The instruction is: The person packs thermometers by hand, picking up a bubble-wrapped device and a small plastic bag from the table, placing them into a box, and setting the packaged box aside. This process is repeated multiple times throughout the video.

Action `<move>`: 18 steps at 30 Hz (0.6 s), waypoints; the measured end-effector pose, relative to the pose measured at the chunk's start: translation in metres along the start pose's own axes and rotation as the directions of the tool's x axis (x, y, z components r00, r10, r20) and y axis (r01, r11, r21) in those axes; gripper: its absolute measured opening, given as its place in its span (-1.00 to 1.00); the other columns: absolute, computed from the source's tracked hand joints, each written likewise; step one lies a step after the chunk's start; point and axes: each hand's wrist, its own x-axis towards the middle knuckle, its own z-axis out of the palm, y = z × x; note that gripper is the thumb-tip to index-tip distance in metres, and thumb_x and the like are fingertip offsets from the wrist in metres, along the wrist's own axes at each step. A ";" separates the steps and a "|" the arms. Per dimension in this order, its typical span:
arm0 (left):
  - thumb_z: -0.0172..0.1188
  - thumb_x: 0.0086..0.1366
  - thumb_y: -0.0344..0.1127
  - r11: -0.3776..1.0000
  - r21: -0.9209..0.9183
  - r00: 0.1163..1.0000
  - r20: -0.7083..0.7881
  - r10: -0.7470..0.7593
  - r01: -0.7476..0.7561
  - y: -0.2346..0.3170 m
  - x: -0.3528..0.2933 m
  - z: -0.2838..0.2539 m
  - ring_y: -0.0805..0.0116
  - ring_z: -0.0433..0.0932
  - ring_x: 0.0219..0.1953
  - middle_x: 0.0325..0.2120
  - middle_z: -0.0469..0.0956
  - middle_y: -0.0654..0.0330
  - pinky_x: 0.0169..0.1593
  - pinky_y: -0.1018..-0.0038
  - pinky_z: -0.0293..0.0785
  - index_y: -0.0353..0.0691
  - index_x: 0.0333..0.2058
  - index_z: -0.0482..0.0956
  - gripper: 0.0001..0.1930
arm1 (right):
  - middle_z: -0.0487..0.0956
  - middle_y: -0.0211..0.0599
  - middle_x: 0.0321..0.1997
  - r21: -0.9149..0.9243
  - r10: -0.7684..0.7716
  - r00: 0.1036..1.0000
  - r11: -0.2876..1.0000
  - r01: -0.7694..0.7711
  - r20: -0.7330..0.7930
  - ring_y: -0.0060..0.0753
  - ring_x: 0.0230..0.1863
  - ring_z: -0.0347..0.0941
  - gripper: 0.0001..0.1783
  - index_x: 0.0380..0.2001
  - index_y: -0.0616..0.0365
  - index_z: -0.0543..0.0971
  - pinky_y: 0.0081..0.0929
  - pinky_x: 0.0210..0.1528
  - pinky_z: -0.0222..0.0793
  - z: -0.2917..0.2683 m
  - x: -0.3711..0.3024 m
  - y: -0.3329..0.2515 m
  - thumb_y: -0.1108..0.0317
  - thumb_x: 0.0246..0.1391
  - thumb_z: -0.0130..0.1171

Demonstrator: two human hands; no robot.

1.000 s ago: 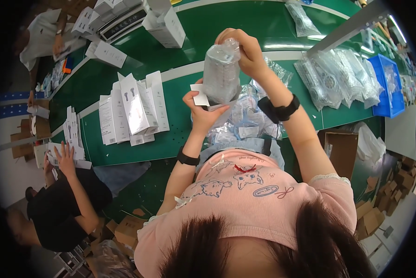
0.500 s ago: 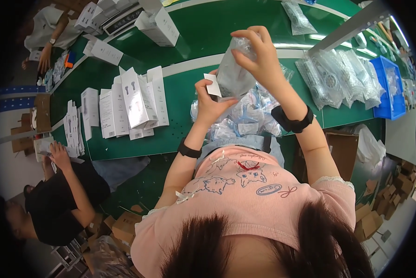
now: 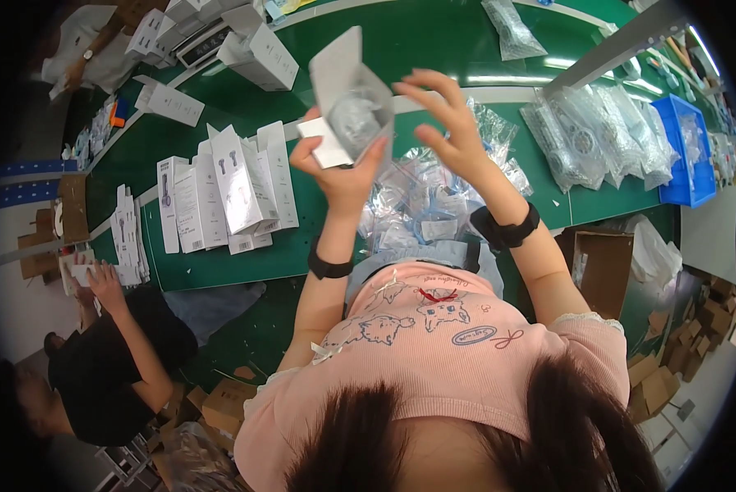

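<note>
My left hand [image 3: 348,184] grips an upright white carton [image 3: 339,67] whose top flaps stand open, its fingers wrapped round the near side. Down inside the carton sits a bubble-wrapped item [image 3: 356,115]; the wrap hides what it is. To the right of the carton, my right hand [image 3: 454,135] hangs in the air with its fingers spread and nothing in them. Below both hands, a heap of small clear plastic bags [image 3: 425,201] with bluish-white contents lies at the green table's near edge.
Left of me stand flat-sided white cartons [image 3: 241,180]. Bubble-wrapped packs [image 3: 573,139] lie at the right beside a blue bin [image 3: 686,156]. More open cartons [image 3: 257,57] stand at the far left. A metal post [image 3: 602,49] crosses the right side. A co-worker [image 3: 114,353] works at the left.
The bubble-wrapped item has gone down into the carton, and my right hand has let go of it. My left hand has moved left and tilted the carton's opening into view.
</note>
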 end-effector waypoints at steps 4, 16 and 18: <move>0.40 -0.22 -0.47 0.956 0.266 0.986 0.080 -0.148 0.122 -0.038 -0.028 -0.036 0.05 0.18 0.05 0.02 0.08 -0.17 0.08 0.26 0.13 -0.12 -0.18 -0.03 -0.25 | 0.48 -0.08 -0.24 -0.491 0.484 0.867 0.787 -0.374 0.115 -0.03 -0.13 0.33 -0.59 -0.17 0.15 0.47 -0.32 -0.07 0.26 -0.007 -0.069 0.088 0.28 -0.16 0.18; 0.35 -0.22 -0.42 0.839 0.530 0.946 0.192 -0.262 0.124 0.001 0.007 -0.057 0.16 0.37 -0.18 -0.13 0.31 0.02 -0.09 0.47 0.28 -0.34 -0.40 0.47 -0.66 | 0.44 -0.18 -0.27 -0.350 0.581 0.744 0.807 -0.475 0.331 -0.21 -0.24 0.39 -0.62 -0.29 0.13 0.46 -0.40 -0.22 0.35 -0.009 -0.092 0.105 0.43 -0.30 0.27; 0.33 -0.19 -0.45 0.803 0.534 0.917 0.116 -0.381 0.266 0.003 0.014 -0.065 0.23 0.38 -0.22 -0.18 0.35 0.03 -0.13 0.51 0.28 -0.36 -0.45 0.49 -0.73 | 0.42 -0.28 -0.24 -0.110 0.748 0.620 0.655 -0.748 0.237 -0.38 -0.25 0.40 -0.70 -0.34 0.20 0.45 -0.52 -0.23 0.33 -0.016 -0.057 0.079 0.52 -0.25 0.24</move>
